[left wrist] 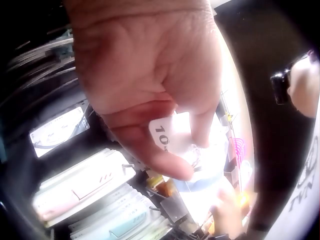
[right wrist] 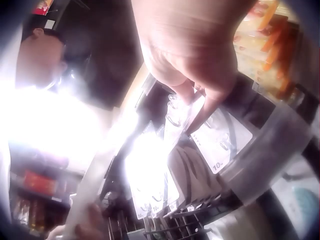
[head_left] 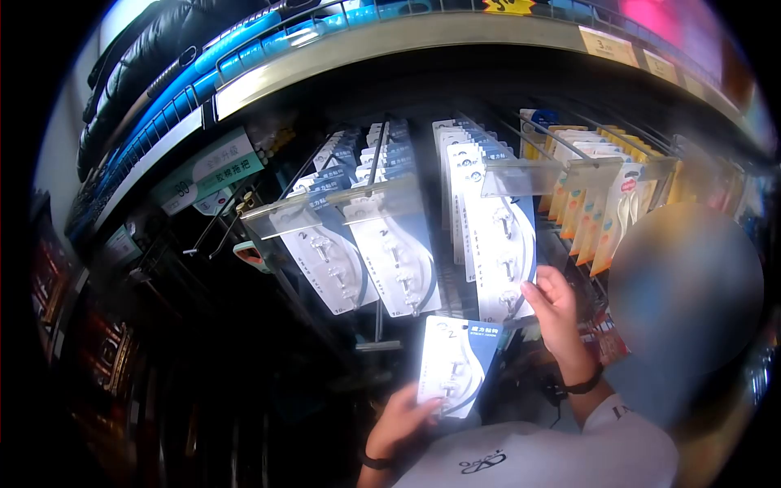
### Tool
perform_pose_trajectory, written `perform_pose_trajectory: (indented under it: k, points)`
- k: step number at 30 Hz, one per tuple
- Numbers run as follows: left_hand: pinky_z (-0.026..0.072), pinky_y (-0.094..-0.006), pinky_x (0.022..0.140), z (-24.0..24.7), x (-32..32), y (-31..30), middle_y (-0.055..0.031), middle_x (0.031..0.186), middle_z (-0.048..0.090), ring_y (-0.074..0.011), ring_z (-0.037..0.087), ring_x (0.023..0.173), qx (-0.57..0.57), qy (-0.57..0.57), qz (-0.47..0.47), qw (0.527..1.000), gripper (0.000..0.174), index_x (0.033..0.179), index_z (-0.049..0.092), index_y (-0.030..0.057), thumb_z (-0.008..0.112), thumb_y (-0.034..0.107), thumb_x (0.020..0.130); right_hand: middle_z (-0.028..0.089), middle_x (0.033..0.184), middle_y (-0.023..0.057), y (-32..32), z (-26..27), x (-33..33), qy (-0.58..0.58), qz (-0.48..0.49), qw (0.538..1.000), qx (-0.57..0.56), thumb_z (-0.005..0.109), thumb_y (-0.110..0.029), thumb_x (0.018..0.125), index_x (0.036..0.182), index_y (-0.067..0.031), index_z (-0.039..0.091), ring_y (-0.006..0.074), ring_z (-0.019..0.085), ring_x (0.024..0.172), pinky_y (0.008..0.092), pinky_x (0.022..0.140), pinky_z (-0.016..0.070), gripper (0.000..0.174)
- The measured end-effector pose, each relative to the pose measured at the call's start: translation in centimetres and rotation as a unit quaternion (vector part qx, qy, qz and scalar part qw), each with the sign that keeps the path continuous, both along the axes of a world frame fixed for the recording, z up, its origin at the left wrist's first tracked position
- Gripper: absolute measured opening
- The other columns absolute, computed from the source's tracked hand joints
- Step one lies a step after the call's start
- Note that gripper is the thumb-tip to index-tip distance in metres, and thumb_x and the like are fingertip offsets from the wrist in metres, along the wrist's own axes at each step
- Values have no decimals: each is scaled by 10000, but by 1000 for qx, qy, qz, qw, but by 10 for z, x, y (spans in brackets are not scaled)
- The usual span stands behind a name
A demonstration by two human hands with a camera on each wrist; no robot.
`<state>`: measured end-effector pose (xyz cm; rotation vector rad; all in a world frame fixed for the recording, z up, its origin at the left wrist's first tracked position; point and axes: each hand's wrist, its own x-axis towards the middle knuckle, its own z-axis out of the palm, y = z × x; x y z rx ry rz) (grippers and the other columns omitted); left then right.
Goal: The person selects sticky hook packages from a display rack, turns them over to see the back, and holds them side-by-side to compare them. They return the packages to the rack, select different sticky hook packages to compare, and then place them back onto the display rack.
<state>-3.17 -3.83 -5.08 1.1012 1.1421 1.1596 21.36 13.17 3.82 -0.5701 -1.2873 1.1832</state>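
Note:
My left hand pinches the lower left edge of a white-and-blue card of clear hooks, low and in front of my shirt. In the left wrist view its thumb and fingers close on the card's corner. My right hand is raised to the front hook card of the third hanging row, pinching its lower right edge. From the right wrist, the thumb and fingers grip a card edge among the hanging packs.
Two more rows of hook cards hang to the left. Yellow-and-orange packs hang at right on metal pegs with clear label holders. Above runs a shelf edge with price tags. A green sign hangs at left.

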Motion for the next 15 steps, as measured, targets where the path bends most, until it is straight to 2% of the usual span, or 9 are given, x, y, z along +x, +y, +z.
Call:
perform_pose_trajectory:
  k: [6, 11, 12, 15]
  points:
    - [505, -228, 623, 14, 25, 0, -58, 908, 687, -104, 626, 699, 21, 3, 35, 999, 218, 1112, 653, 5, 678, 116, 927, 655, 1059, 94, 34, 0, -4, -21, 4, 999, 28, 575, -56, 983, 1179, 42, 510, 93, 600, 944, 236, 837, 469, 228]
    - [545, -243, 607, 12, 12, -12, -105, 969, 700, -138, 670, 702, 21, 42, 58, 997, 271, 1174, 610, -9, 670, 94, 930, 646, 1070, 97, 58, -14, -17, -11, -7, 999, 35, 588, -61, 976, 1203, 36, 501, 106, 596, 975, 237, 842, 464, 262]
    - [547, -244, 605, 14, 9, -15, -110, 976, 701, -141, 673, 705, 19, 45, 66, 997, 272, 1174, 608, -10, 668, 96, 931, 643, 1080, 100, 57, -14, -19, -13, -15, 999, 40, 593, -62, 972, 1212, 34, 498, 110, 596, 984, 238, 844, 463, 275]
    - [553, -248, 592, 19, 1, -21, -121, 1006, 696, -149, 674, 704, 0, 47, 69, 997, 286, 1182, 594, -21, 667, 99, 933, 628, 1109, 105, 37, -6, -17, -90, -121, 985, 80, 607, -55, 960, 1244, 29, 488, 136, 595, 1002, 256, 876, 462, 319]
